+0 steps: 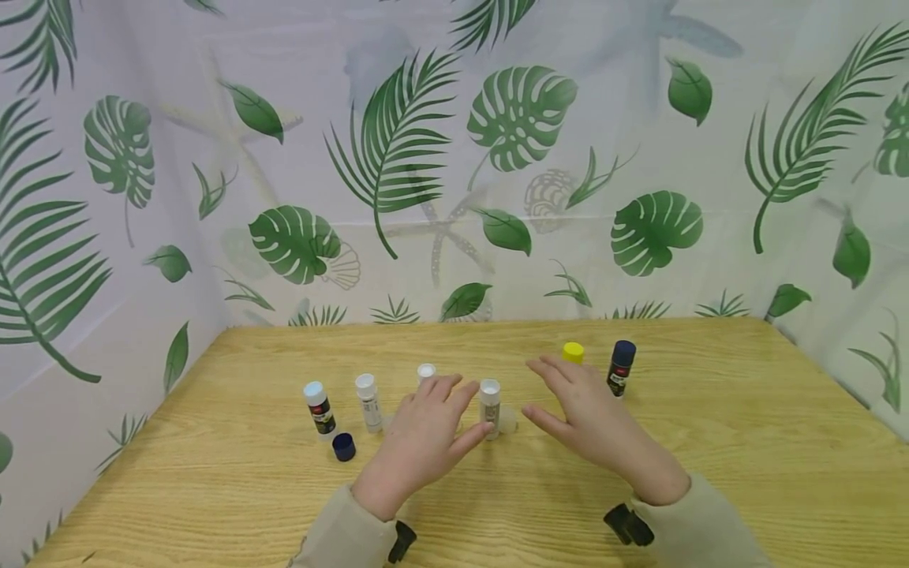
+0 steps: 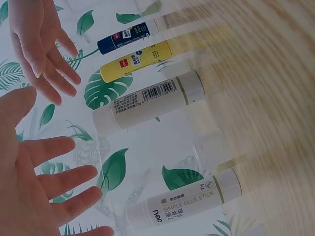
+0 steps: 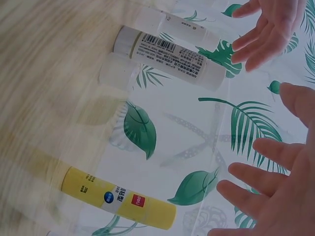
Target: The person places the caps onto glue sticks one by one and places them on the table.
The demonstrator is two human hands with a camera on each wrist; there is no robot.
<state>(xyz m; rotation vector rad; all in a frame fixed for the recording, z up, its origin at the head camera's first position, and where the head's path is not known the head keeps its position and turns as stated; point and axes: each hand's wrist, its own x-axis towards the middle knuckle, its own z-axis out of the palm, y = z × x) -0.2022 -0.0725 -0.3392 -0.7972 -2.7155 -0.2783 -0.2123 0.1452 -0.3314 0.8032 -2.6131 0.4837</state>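
My left hand (image 1: 426, 430) hovers over the table with its fingers spread, holding nothing. In the head view its thumb overlaps a white glue stick (image 1: 490, 406), but the left wrist view shows a gap between the hand and that glue stick (image 2: 152, 101). A clear cap (image 3: 118, 71) stands beside it. Another white glue stick (image 1: 426, 371) is partly hidden behind my left fingers. Over to the right, my right hand (image 1: 589, 406) is raised with loose fingers and nothing in it. The yellow glue stick (image 3: 118, 199) stands behind it, mostly covered in the head view.
At the left stand a navy glue stick with a white top (image 1: 319, 410) and a white glue stick (image 1: 369, 404). A loose navy cap (image 1: 344, 447) sits in front of them. A navy glue stick (image 1: 621, 367) is upright at the right. Leaf-patterned cloth (image 1: 440, 158) hangs behind the wooden table (image 1: 213, 489).
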